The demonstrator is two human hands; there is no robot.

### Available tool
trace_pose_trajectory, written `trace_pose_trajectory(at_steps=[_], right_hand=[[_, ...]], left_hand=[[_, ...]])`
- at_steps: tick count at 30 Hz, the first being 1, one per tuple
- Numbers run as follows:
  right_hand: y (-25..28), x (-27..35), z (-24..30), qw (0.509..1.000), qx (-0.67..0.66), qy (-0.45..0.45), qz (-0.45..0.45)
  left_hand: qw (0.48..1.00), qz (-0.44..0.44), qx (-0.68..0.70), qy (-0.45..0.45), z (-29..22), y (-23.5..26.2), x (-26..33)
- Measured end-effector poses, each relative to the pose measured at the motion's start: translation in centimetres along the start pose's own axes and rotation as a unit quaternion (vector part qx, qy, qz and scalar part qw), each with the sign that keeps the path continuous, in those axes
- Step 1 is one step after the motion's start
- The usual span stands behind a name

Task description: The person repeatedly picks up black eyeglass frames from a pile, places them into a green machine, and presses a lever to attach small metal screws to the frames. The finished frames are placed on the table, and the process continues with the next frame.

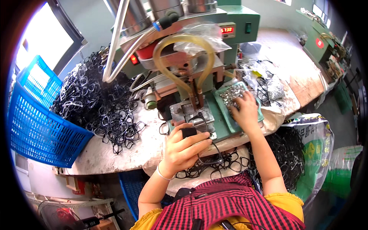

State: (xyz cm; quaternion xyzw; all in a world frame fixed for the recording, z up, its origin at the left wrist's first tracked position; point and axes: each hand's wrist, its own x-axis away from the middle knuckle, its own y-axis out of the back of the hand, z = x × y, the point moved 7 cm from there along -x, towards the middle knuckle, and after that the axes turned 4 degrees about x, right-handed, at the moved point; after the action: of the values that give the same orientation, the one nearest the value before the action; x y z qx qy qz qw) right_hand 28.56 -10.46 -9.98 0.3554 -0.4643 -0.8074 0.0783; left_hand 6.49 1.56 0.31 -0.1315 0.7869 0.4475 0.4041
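My left hand (186, 147) is closed on a black eyeglass frame (210, 163), one rim of which hangs below the fingers. The frame's other part lies on the metal fixture (193, 115) of a green bench machine, under two copper-coloured prongs (196, 97). A black band wraps one finger of this hand. My right hand (245, 111) reaches into a light green tray (226, 119) of small shiny metal parts (233, 94). Its fingers are curled down among the parts; whether they grip one is too small to make out.
A heap of black eyeglass frames (99, 96) spills from a tipped blue basket (42, 119) at the left. More frames lie along the table's front edge and in a sack (310, 153) at the right. A yellowish hose (155, 53) loops above the fixture. Plastic bags (274, 88) lie beyond the tray.
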Motion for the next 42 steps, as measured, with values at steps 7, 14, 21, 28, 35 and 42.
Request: trace_pose_trajectory(at_steps=[7,14,21,28,35,42], right_hand=[[-0.1,1.2,-2.9,0.988,-0.120,0.011,-0.091],[1.3,1.7,-2.5,0.974,-0.181,-0.015,-0.139],[1.7,2.2,-2.2,0.972,-0.164,-0.023,-0.167],[2.3,2.0,-2.3,0.968,-0.165,0.024,-0.189],[1.2,1.9,-4.1,0.940,-0.312,-0.075,-0.117],[-2.9,-0.2,-3.3,0.867,-0.463,-0.183,-0.003]], left_hand=[[0.999,-0.021,0.020,0.022,0.2,-0.1,0.4],[0.981,-0.147,-0.103,0.079,-0.6,0.5,5.8],[0.877,-0.300,-0.142,0.348,17.3,6.5,14.0],[0.933,0.135,-0.221,0.249,19.5,1.2,15.9],[0.948,0.004,-0.188,0.257,16.5,6.9,16.8],[0.712,-0.439,0.198,0.510,19.0,6.4,23.2]])
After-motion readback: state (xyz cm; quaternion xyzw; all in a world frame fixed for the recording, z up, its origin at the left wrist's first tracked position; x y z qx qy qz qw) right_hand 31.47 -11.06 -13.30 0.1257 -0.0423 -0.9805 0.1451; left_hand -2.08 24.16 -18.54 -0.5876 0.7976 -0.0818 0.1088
